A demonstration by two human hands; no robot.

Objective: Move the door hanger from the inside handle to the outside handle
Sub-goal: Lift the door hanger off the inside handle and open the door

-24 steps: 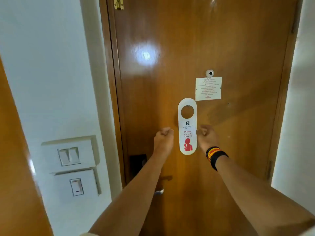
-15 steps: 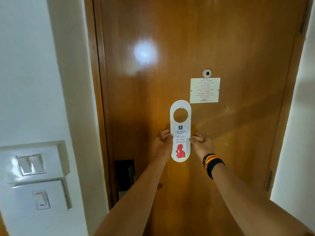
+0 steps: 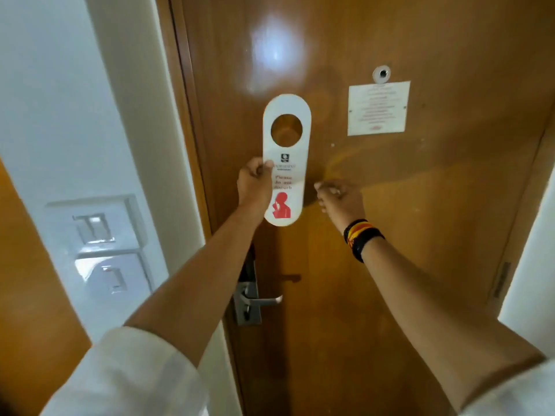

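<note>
A white door hanger [image 3: 287, 151] with a round hole, red "Please do not disturb" text and a red figure is held upright in front of the wooden door [image 3: 420, 235]. My left hand [image 3: 253, 184] pinches its left edge. My right hand [image 3: 339, 198] is a loose fist just right of the hanger, apart from it and holding nothing. Below my left forearm, the metal lever handle [image 3: 261, 301] sticks out from its lock plate [image 3: 247, 307] on the door's left edge. The door is closed.
A white notice [image 3: 378, 108] and a peephole [image 3: 382, 74] sit on the door at upper right. Light switches [image 3: 99, 244] are mounted on the white wall at left. A wooden panel [image 3: 27, 295] fills the lower left.
My right hand has let go of the hanger and drifted right. Only my left hand holds it now. The view has tilted down, bringing the lever handle into sight.
</note>
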